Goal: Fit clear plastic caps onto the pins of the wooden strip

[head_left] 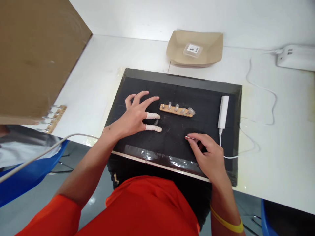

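"What do the fingers hold in the head view?"
"The left hand (133, 118) has thumb and forefinger, both in white covers (153, 128), slightly apart with a small clear piece (156, 122) between their tips; the other fingers spread wide. The right hand (209, 151) pinches a thin pale stick (190, 137)."
"Any writing?"
"A label (193, 49) on the clear box (186, 51) in the paper tray (213, 55), too small to read."
"And the piece?"
"Seemingly see-through, though blurry, above the black mat (172, 147), left of the tan strip (169, 108) bearing clear bits."

left hand (133, 117): holding clear piece (156, 122) | right hand (210, 154): pinching thin item (190, 138)
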### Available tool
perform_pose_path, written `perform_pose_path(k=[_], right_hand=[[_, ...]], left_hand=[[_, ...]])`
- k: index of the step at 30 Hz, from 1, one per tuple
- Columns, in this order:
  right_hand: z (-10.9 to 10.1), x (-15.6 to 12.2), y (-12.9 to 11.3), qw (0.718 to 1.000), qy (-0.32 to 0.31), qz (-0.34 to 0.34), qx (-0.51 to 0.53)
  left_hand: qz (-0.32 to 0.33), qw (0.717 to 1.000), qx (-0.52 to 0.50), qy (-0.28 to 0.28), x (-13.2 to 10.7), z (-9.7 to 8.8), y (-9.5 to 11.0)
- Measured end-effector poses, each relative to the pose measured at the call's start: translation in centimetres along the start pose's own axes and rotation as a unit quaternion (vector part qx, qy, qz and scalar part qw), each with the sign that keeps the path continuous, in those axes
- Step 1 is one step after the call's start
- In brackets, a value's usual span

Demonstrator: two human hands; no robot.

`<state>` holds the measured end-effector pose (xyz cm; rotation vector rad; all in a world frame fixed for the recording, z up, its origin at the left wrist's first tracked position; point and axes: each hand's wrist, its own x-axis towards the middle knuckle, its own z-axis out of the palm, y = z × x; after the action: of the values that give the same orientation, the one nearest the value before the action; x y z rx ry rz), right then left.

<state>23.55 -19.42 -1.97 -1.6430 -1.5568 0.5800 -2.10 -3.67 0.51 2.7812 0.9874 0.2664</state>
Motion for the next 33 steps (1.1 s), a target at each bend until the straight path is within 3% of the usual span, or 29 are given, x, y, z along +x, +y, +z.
perform_pose_path(k=[7, 13, 20, 33], right_hand=[[0.1, -0.1, 0.1, 1.0, 0.002, -0.002, 0.008], [0.1, 0.0, 0.2, 1.0, 0.002, 0.004, 0.012], [0.1, 0.0, 0.0, 1.0, 0.004, 0.014, 0.021], [0.1, 0.0, 0.0, 1.0, -0.003, 0.025, 0.019]], left_hand=[[0.031, 0.998, -0.013, 0.054, 0.1, -1.0, 0.3], [0.015, 0.991, -0.047, 0.128, 2.5, -1.5, -0.5], [-0.003, 0.991, -0.09, 0.095, 4.4, -0.5, -1.3], [-0.045, 0.991, -0.114, 0.052, 4.5, 0.0, -1.6]])
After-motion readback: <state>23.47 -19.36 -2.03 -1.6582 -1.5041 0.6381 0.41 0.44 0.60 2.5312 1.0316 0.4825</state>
